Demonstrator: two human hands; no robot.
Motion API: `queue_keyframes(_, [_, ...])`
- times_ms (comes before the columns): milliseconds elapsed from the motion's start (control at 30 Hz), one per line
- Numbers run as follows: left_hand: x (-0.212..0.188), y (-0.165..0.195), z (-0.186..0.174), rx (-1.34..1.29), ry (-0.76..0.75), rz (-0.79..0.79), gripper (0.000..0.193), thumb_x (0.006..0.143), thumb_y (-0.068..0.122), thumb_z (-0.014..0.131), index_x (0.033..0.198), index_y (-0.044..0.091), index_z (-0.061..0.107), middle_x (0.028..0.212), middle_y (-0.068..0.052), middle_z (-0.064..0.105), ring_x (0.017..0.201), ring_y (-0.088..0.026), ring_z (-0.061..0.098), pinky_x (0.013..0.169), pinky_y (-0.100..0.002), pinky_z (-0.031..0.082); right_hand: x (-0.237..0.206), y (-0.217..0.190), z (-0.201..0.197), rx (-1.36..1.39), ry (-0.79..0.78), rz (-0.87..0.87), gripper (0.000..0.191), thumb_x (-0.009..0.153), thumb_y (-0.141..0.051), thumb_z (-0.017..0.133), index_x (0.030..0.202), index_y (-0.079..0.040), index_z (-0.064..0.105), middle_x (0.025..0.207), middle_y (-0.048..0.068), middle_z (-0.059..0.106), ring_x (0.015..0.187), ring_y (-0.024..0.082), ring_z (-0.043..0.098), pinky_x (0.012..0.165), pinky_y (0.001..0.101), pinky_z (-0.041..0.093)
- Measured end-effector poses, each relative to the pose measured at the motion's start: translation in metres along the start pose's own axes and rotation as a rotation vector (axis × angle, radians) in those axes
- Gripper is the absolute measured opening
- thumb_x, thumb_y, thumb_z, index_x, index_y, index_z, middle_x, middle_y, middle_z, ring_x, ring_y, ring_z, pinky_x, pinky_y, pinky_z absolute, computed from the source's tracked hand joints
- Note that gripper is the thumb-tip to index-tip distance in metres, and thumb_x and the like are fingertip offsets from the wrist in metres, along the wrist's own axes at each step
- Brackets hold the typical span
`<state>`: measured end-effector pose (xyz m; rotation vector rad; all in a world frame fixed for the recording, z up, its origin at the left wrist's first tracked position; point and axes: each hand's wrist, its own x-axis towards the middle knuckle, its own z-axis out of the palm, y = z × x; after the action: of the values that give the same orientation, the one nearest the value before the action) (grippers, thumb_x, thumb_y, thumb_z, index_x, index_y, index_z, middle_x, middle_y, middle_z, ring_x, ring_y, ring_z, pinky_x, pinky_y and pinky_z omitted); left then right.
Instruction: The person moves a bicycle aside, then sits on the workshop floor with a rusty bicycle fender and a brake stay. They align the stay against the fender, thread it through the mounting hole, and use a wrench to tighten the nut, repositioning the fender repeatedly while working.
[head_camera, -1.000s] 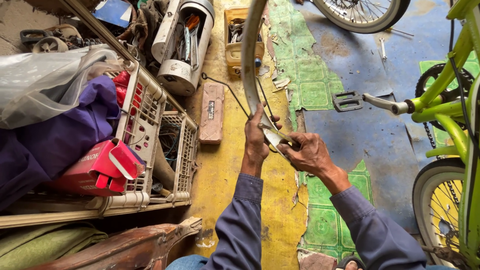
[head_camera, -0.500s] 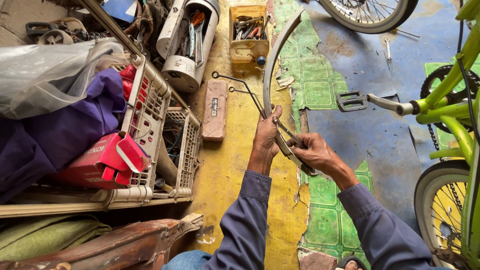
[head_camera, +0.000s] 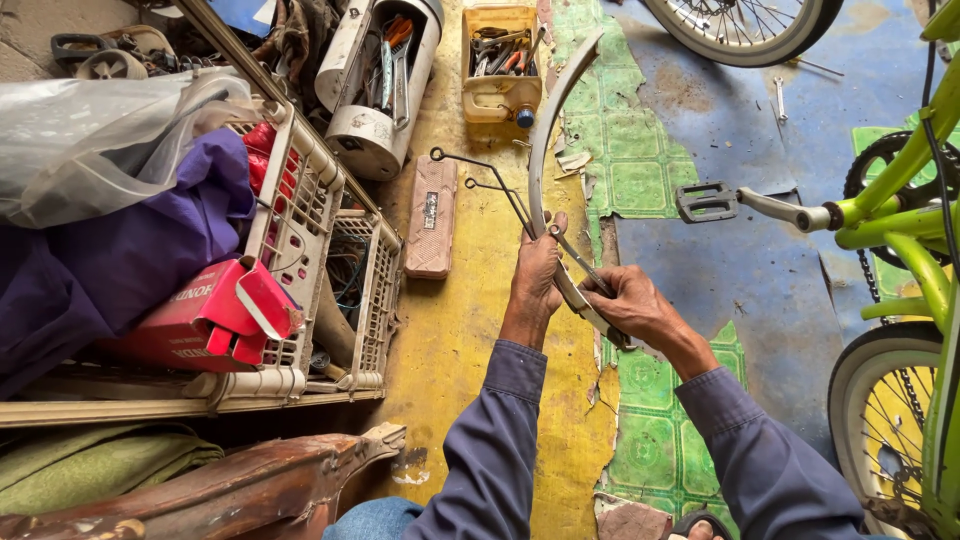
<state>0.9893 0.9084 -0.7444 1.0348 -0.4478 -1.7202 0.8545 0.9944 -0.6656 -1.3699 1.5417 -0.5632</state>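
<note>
A long curved silver bicycle mudguard (head_camera: 547, 140) with thin wire stays (head_camera: 487, 178) arcs away from me over the floor. My left hand (head_camera: 535, 275) grips the mudguard near where the stays attach. My right hand (head_camera: 632, 305) holds the mudguard's near end and pinches a thin metal stay (head_camera: 577, 258) that crosses it. Both sleeves are dark blue.
A green bicycle (head_camera: 900, 200) with pedal (head_camera: 706, 201) stands at right, another wheel (head_camera: 745, 25) at top. A yellow tool tray (head_camera: 501, 62), a cylindrical tool holder (head_camera: 375, 85), a brown block (head_camera: 431, 215) and white crates (head_camera: 300, 230) with a red box lie to the left.
The mudguard has swung down and away from the camera, so its far end now lies lower in view. Both hands moved slightly toward me, still holding it.
</note>
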Motion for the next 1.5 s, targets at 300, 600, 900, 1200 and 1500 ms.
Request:
queue_keyframes(300, [-0.005, -0.006, -0.028, -0.101, -0.221, -0.049, 0.046, 0.098, 0.038, 0.067, 0.127, 0.006, 0.050, 0.086, -0.016, 0.064, 0.068, -0.024, 0.069, 0.052, -0.035, 0.061, 0.000, 0.007, -0.002, -0.046, 0.095, -0.129, 0.032, 0.090, -0.034, 0.068, 0.108, -0.008, 0.074, 0.067, -0.001, 0.068, 0.055, 0.008, 0.057, 0.051, 0.0319, 0.047])
queue_keyframes(600, [-0.012, -0.046, -0.082, -0.342, -0.314, -0.319, 0.048, 0.102, 0.033, 0.061, 0.131, -0.003, 0.048, 0.112, -0.024, 0.071, 0.094, -0.032, 0.077, 0.077, -0.048, 0.065, 0.005, 0.077, 0.029, -0.176, 0.162, -0.001, 0.042, 0.084, -0.036, 0.079, 0.107, -0.001, 0.076, 0.082, 0.007, 0.075, 0.070, 0.014, 0.069, 0.063, 0.0334, 0.056])
queue_keyframes(900, [-0.017, -0.090, -0.098, 0.007, 0.011, -0.474, 0.052, 0.102, 0.045, 0.060, 0.124, -0.002, 0.063, 0.106, -0.019, 0.071, 0.088, -0.033, 0.070, 0.069, -0.053, 0.059, 0.018, 0.129, 0.083, 0.004, 0.262, 0.097, 0.037, 0.085, -0.030, 0.072, 0.099, 0.003, 0.078, 0.078, 0.013, 0.078, 0.070, 0.018, 0.073, 0.067, 0.0357, 0.057])
queue_keyframes(1200, [-0.022, -0.127, -0.129, -0.065, 0.114, -0.492, 0.038, 0.103, 0.016, 0.064, 0.124, -0.015, 0.059, 0.111, -0.025, 0.072, 0.091, -0.039, 0.074, 0.073, -0.061, 0.064, 0.030, 0.147, 0.101, -0.017, 0.236, 0.182, 0.040, 0.094, -0.036, 0.068, 0.101, 0.002, 0.077, 0.078, 0.017, 0.076, 0.068, 0.023, 0.069, 0.066, 0.0389, 0.055])
queue_keyframes(1500, [-0.035, -0.135, -0.143, -0.413, 0.086, -0.547, 0.049, 0.108, 0.039, 0.044, 0.130, -0.003, 0.054, 0.104, -0.022, 0.069, 0.088, -0.038, 0.070, 0.074, -0.054, 0.061, 0.025, 0.173, 0.053, -0.328, 0.075, -0.080, 0.031, 0.094, -0.028, 0.068, 0.111, -0.003, 0.078, 0.089, 0.018, 0.076, 0.075, 0.025, 0.069, 0.069, 0.0428, 0.056])
